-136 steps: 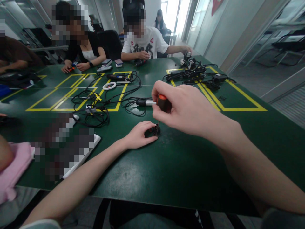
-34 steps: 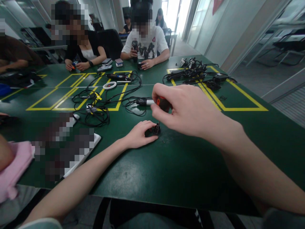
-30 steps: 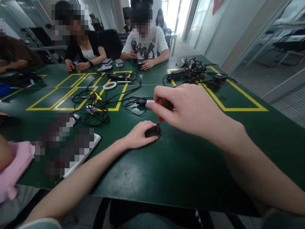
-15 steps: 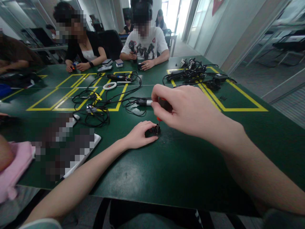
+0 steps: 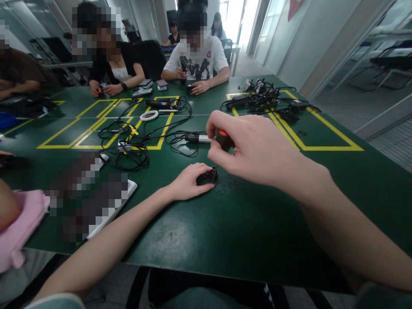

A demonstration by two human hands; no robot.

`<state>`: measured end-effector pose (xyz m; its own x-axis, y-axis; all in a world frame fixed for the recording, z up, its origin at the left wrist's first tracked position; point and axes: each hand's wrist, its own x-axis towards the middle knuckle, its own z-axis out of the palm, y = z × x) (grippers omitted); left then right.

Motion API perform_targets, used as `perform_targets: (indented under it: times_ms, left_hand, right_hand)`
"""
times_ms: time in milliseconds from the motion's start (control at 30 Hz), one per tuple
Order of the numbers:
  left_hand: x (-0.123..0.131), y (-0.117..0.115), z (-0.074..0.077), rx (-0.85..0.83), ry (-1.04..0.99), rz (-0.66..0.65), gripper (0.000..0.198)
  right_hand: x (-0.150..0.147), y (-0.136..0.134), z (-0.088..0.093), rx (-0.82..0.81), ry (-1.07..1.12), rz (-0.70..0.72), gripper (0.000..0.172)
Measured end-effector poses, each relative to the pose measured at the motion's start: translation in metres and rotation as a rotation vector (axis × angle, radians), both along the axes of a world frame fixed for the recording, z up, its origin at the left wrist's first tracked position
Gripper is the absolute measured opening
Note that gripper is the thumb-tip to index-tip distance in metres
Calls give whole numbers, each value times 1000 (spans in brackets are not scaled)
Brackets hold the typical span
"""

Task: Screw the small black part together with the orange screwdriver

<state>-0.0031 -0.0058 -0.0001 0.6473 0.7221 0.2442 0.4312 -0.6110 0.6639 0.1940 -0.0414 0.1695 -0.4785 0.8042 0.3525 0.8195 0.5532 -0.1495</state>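
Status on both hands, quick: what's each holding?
Left hand: closed lightly around a small black part.
Right hand: grip closed on a screwdriver, pointing down.

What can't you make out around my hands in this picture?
All in the head view:
Screwdriver: handle mostly hidden by the right hand; tip too small.
Black part: partly covered by the left hand; detail too small.
Speck on the table: too small to name.
Pink cloth: cut off by the left edge.
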Motion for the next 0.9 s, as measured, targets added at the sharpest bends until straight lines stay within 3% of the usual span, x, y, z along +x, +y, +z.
perform_targets:
  times_ms: [200,467,600,733,900]
  left_hand:
    - [-1,0,2,-3,21,-5,38]
    - [0,0,1,0,4,-4,36]
    - [0,0,2,2,12,-18,35]
    - [0,0,2,-7,9,-22,36]
    - [0,-1,2,-2,16,4,37]
  right_hand:
    - [0,0,0,34,-24,-34,34]
    - [-1,0,-1,24,7,-6,20]
    - [0,1,-3,57,-4,-12,31]
    - [1,1,-3,27,1,7,22]
    - [1,0,-3,32,17,15,30]
